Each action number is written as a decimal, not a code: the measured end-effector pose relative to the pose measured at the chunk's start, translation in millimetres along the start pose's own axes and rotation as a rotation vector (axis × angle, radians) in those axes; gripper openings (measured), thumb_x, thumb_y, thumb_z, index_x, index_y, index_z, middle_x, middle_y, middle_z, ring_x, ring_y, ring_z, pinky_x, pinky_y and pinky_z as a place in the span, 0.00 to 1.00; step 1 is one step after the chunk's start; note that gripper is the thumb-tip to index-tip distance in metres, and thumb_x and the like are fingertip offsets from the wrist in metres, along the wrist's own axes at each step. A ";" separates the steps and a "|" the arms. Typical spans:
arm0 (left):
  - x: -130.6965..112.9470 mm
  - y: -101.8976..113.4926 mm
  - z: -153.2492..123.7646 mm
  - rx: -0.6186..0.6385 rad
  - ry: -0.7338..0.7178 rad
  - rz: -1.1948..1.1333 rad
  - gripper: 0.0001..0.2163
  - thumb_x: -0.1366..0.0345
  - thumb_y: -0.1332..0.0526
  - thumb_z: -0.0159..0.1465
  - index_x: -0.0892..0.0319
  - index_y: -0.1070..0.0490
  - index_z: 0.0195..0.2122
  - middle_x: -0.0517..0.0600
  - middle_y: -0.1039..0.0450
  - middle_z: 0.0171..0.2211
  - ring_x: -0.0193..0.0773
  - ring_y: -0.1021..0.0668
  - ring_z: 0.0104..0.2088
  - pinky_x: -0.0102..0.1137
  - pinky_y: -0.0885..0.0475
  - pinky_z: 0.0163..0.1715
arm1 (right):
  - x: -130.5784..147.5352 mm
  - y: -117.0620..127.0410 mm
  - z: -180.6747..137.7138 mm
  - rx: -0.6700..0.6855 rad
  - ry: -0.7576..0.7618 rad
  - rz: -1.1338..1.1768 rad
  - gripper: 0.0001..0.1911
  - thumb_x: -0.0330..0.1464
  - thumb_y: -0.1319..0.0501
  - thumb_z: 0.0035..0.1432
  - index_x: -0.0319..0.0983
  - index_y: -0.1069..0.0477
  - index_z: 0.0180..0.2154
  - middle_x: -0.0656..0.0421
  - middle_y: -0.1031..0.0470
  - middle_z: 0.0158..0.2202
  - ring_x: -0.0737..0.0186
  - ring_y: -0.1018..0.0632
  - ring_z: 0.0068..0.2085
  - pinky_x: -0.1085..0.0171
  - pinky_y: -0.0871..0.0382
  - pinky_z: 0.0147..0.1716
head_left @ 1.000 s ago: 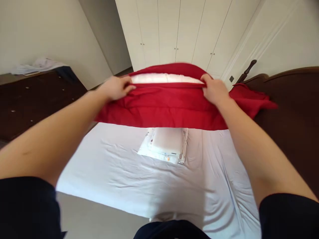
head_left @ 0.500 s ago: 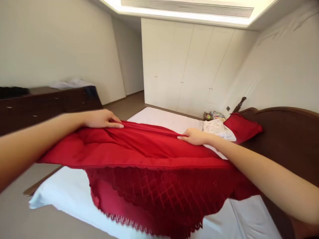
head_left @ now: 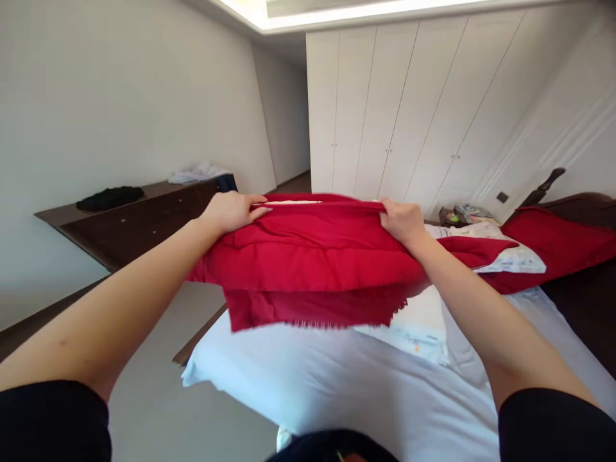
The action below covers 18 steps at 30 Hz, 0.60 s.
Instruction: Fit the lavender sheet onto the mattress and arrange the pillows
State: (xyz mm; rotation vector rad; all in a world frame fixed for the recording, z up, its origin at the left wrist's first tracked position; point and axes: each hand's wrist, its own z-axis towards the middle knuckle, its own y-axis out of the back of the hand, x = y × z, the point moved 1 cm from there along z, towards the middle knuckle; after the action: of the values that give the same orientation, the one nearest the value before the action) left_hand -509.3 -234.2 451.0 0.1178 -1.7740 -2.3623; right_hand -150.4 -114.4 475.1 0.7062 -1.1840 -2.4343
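A red quilted bedspread (head_left: 312,253) with a lace-trimmed edge hangs folded in the air above the bed (head_left: 337,378). My left hand (head_left: 231,210) grips its upper edge on the left. My right hand (head_left: 402,220) grips the same edge on the right. Both arms are stretched forward at chest height. A strip of white lining shows along the top fold between my hands. The bedspread hides part of the mattress behind it.
The bed wears a white sheet, with a folded white cloth (head_left: 418,321) on it. A red pillow (head_left: 553,240) and a patterned white pillow (head_left: 510,256) lie near the dark wooden headboard (head_left: 582,205). A dark dresser (head_left: 135,218) stands left, white wardrobes (head_left: 409,109) beyond.
The bedspread lay spread low across the bed half a second ago; now both hands have lifted it, folded narrower, and brought it closer. The view has tilted and shifted.
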 end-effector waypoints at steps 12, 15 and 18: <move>5.0 -388.8 -143.4 0.894 -0.154 -0.535 0.18 0.50 0.43 0.59 0.54 0.25 0.43 0.50 0.23 0.40 0.43 0.23 0.41 0.30 0.32 0.38 | 173.3 -274.6 -203.3 1.116 0.047 0.262 0.20 0.42 0.51 0.63 0.39 0.24 0.38 0.49 0.21 0.37 0.54 0.21 0.39 0.62 0.33 0.37; -11.9 -474.5 -176.7 0.968 -0.011 -0.450 0.13 0.61 0.41 0.58 0.61 0.26 0.41 0.53 0.23 0.41 0.44 0.23 0.42 0.32 0.31 0.41 | 212.1 -349.5 -215.1 1.186 0.045 0.273 0.17 0.32 0.50 0.62 0.35 0.24 0.37 0.46 0.22 0.37 0.53 0.22 0.39 0.61 0.33 0.37; -13.2 -497.0 -214.5 0.942 0.025 -0.397 0.13 0.65 0.45 0.61 0.64 0.28 0.43 0.56 0.25 0.42 0.47 0.25 0.45 0.36 0.33 0.45 | 229.5 -378.1 -234.8 1.200 0.085 0.357 0.13 0.29 0.48 0.60 0.34 0.25 0.38 0.46 0.23 0.38 0.54 0.23 0.40 0.61 0.34 0.41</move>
State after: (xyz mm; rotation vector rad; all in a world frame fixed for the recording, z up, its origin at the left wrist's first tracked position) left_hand -508.6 -300.2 -86.4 0.6607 -2.8872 -1.4644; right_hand -237.0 -152.8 -16.7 0.7488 -2.4406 -1.2042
